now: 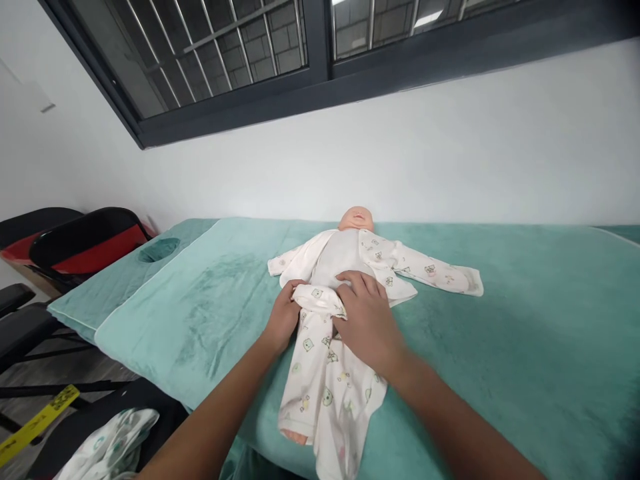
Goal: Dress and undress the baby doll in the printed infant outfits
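A baby doll (356, 219) lies on its back on a teal padded table (525, 320), head toward the wall. It wears a white printed sleepsuit (325, 380), open at the chest over a grey torso. My left hand (283, 319) grips the bunched fabric at the doll's waist on its left side. My right hand (367, 319) lies over the doll's belly, fingers curled on the same gathered fabric. One bare doll foot (296, 437) pokes out of the suit's leg near the table's front edge.
Black and red chairs (75, 243) stand to the left of the table. A patterned white cloth (113, 447) lies on a dark seat at the lower left, beside a yellow strap (37, 421). A white wall and barred window rise behind the table.
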Action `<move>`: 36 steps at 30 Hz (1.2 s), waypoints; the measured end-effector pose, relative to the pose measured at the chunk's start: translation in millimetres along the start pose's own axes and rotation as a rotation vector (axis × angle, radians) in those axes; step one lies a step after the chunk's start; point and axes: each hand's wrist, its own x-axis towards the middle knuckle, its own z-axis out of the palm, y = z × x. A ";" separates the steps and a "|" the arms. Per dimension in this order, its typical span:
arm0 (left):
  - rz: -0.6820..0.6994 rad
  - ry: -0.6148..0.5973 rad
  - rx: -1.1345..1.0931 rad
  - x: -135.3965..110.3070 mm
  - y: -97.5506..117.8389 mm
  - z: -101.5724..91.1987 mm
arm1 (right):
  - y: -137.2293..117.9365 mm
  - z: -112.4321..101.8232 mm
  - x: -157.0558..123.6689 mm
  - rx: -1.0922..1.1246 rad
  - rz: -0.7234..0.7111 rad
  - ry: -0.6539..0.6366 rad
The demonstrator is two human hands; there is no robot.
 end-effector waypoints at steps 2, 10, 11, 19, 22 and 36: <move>-0.057 0.027 -0.117 7.9 2.2 4.7 | 3.8 -3.9 1.6 0.071 -0.016 -0.040; -0.104 0.020 -0.389 17.3 -11.1 5.0 | 39.5 -27.1 -1.1 0.481 -0.102 -0.074; -0.091 0.031 -0.450 17.1 -11.0 3.0 | 43.4 -24.6 -2.7 0.439 -0.088 0.030; 0.122 -0.110 -0.174 69.5 27.1 9.1 | 64.9 -4.1 11.5 0.005 0.089 0.345; 0.233 -0.226 -0.044 99.5 31.2 20.4 | 68.7 -5.7 19.6 0.082 0.228 0.265; 0.172 -0.689 0.201 98.2 37.8 -18.0 | 105.3 -38.6 -42.9 -0.146 0.552 0.578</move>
